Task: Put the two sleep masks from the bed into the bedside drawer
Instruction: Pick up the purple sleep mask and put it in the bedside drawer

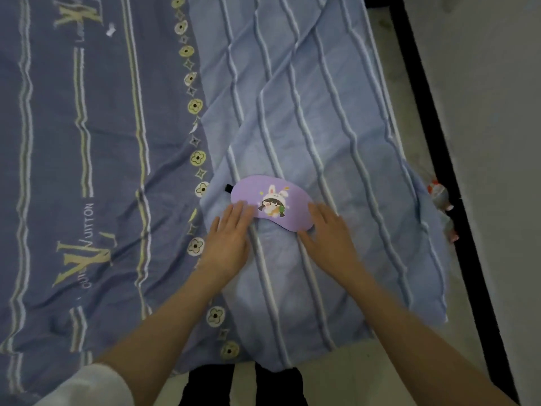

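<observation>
Two hands reach flat over the striped quilt [307, 136], fingers spread and pinching nothing: left hand [227, 240] touching the near-left end of the purple sleep mask [270, 203], right hand [328, 232] at its near-right end. Its long axis runs left-right, just beyond both, toward the bed's right edge.
</observation>
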Demonstrator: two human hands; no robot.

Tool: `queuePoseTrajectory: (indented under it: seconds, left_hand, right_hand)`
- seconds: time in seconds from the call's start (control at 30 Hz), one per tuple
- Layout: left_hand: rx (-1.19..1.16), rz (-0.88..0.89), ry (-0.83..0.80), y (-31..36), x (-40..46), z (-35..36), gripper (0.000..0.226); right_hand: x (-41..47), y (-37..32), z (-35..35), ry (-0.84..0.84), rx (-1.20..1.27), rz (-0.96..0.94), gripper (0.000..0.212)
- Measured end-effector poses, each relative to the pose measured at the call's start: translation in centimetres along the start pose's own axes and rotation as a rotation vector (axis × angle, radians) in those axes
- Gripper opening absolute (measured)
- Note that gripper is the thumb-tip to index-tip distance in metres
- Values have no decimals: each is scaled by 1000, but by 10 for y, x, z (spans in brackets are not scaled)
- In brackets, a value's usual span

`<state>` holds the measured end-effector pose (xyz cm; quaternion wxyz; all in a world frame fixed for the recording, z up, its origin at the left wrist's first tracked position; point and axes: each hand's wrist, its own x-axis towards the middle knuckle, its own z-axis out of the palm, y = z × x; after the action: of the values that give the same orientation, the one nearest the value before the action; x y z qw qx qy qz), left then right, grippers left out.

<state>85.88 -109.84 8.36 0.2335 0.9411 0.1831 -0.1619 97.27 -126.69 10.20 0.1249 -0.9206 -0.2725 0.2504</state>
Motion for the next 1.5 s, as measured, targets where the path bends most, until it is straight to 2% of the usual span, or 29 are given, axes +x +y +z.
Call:
queuePoseTrajectory:
  seconds: [0.1, 0.23, 0.4, 0.57, 0.67, 0.77, 0.87, 1.07, 1.17, 1.33, 1.4, 1.5]
  left_hand:
    - [81, 92, 32, 0, 34, 18, 67]
    - [126, 160, 38, -10, 59, 28, 54]
    - [-73, 154, 112, -9, 49, 11, 46]
    - [-203, 106, 138, -3, 31, -11, 48]
    - [-281, 37, 91, -2, 31, -12, 45]
    - [-181, 35, -39, -9, 36, 2, 58]
    - [-64, 31, -119, -16, 42, 17, 70]
    - [-173, 180, 135, -16, 36, -5, 58]
    - [-267, 277, -10, -9, 19, -32, 77]
    - [-761, 174, -282, 29, -23, -99, 114]
    - [-843, 155, -391, 40, -35, -129, 115]
    - [-823, 215, -505, 48, -49, -171, 108]
  right_hand:
    - [37, 9, 18, -23, -84, -74, 62]
    - [60, 10, 35, -32, -88, -99, 66]
    - [61, 5, 33, 27, -67, -14, 69]
    - [53, -7, 17, -104, 68, 119, 78]
    - [58, -12, 7, -155, 142, 184, 68]
    - [73, -13, 6, -113, 182, 238, 48]
    - [78, -17, 13, -91, 385, 274, 28]
    - [44, -24, -6, -209, 1090, 434, 11]
    - [24, -28, -38, -262, 1185, 344, 14]
    - [-13, -54, -104, -195, 959, 49, 25]
    - [-24, -69, -131, -151, 879, -39, 30]
    - [-38, -90, -165, -68, 849, -125, 36]
